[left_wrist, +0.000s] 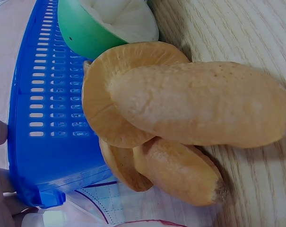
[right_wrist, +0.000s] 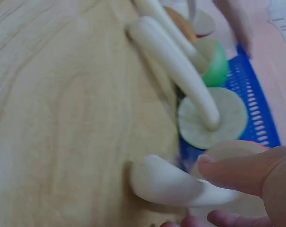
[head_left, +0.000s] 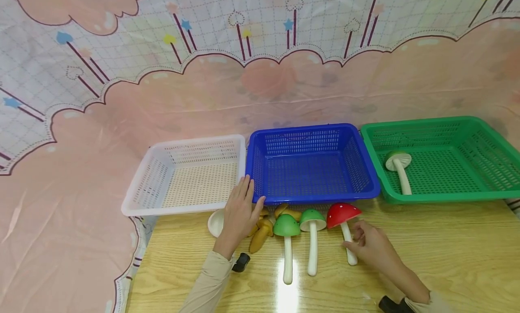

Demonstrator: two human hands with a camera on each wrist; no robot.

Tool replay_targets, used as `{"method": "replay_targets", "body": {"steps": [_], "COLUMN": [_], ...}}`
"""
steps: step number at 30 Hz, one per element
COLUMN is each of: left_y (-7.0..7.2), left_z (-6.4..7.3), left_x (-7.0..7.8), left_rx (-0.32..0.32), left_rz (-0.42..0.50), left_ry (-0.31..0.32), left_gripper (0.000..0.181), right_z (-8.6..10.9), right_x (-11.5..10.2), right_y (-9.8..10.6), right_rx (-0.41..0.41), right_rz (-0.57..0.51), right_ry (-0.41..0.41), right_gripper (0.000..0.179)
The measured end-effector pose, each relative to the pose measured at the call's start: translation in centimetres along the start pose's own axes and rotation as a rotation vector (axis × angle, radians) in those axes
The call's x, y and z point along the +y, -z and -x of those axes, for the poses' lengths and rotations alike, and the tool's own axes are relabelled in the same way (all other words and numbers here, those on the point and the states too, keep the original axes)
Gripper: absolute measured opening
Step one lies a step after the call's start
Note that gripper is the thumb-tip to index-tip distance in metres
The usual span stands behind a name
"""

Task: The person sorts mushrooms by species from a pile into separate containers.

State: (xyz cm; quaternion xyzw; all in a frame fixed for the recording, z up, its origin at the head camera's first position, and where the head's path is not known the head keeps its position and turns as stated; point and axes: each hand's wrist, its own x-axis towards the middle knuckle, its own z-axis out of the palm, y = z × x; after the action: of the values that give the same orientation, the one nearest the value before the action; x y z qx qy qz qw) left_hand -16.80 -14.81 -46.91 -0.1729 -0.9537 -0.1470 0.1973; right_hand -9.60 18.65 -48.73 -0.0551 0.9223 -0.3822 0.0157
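My right hand (head_left: pixel 371 243) is at a toy mushroom with a red, white-dotted cap (head_left: pixel 340 213), thumb and fingers spread about its white stem (right_wrist: pixel 164 182). That mushroom lies on the table. With straight fingers, my left hand (head_left: pixel 239 216) rests at the rims where the white basket (head_left: pixel 183 210) and blue basket (head_left: pixel 313 199) meet. Below and beside it lie several brown mushrooms (head_left: pixel 258 240). Two green-capped mushrooms (head_left: pixel 288 254) (head_left: pixel 313 247) lie between the hands. Partly hidden by the left hand is a round white cap underside (head_left: pixel 215 223).
A green basket (head_left: pixel 447 196) stands at the right, holding one green-capped mushroom (head_left: pixel 400 170). The three baskets stand in a row along the back of the wooden table (head_left: pixel 447 249). Behind them hangs a pink patterned cloth (head_left: pixel 183 109).
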Motion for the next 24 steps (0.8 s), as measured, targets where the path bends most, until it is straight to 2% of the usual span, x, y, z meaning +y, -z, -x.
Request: {"method": "replay_targets", "body": {"steps": [4, 8, 16, 24], "left_y": [-0.1, -0.3, -0.5, -0.2], "left_z": [0.1, 0.2, 0.3, 0.2], "left_x": [-0.1, -0.3, -0.2, -0.1], "left_rx": [0.035, 0.053, 0.058, 0.033], "left_rz": [-0.002, -0.001, -0.001, -0.005], "left_ry": [-0.022, -0.037, -0.037, -0.033], "left_gripper": [0.057, 0.056, 0.054, 0.055], "right_z": [-0.3, -0.4, 0.0, 0.9], "right_x": [0.3, 0.1, -0.8, -2.0], "right_y": [-0.9, -0.9, 0.9, 3.3], "right_rx": [-0.013, -0.009, -0.035, -0.08], "right_rz": [-0.014, -0.011, 0.01, 0.02], "right_ry": [-0.007, 0.0, 0.015, 0.023], "right_gripper": [0.032, 0.031, 0.033, 0.031]}}
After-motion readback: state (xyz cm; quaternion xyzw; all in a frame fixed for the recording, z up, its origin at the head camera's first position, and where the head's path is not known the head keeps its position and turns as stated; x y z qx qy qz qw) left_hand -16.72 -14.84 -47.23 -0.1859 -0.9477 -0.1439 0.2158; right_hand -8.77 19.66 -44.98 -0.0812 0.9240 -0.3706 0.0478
